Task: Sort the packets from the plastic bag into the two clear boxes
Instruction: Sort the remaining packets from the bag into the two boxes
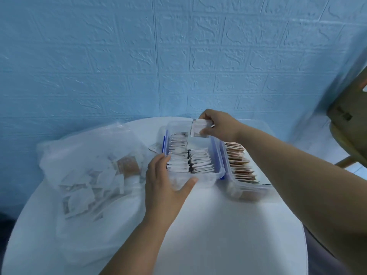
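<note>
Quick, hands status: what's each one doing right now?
Left hand: grips the near-left corner of the white-packet box.
Right hand: pinches a white packet over that box's far end.

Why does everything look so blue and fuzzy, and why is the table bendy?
Head view: a bluish cast tints even the white table; blur smears the packets in the plastic bag and the packet in the right hand; the wide-angle lens bows the table's rim and lines on the wall; the left hand gripping the clear box casts hardly any shadow.
</note>
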### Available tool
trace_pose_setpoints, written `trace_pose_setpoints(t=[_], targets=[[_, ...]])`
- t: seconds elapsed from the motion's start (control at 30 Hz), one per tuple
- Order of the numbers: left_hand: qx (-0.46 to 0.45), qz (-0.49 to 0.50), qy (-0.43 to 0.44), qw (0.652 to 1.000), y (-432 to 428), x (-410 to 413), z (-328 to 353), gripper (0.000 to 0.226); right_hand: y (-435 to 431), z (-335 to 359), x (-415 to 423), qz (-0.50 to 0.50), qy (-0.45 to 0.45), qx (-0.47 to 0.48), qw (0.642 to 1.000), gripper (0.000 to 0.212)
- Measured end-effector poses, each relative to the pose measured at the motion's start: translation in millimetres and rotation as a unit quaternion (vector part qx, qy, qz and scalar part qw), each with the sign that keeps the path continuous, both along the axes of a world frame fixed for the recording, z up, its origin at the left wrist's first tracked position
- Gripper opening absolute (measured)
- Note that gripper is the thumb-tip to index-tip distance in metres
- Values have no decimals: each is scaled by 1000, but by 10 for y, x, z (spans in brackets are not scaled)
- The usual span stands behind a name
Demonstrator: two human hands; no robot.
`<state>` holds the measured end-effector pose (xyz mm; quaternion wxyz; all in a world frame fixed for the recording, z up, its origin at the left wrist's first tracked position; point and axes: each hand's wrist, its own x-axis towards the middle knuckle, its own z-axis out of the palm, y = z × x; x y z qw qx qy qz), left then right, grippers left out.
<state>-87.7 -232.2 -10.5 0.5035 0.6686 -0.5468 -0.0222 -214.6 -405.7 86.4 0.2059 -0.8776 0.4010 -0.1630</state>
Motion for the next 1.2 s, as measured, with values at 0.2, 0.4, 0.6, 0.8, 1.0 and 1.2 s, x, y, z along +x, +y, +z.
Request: trace_pose_setpoints(t=[0.2,0.4,0.6,0.8,1.0,1.2], targets=[[-13,-5,22,1000,-24,13,-60,80,-150,-204,146,18,100,-48,994,36],[-4,-10,30,1000,-19,24,-67,85,-194,-220,197,55,222,-111,967,32],[6,-6,29,1000,-16,31,-85,87,-243,-264,276,79,295,-126,944,36],[10,5,30,999,-19,25,-88,88,-273,-196,269,95,283,-70,952,43],[14,5,30,999,-16,23,-54,88,-265,-51,268,102,291,-53,950,40],[32,9,39,999,1,8,-25,86,-262,9,301,102,292,6,951,40]])
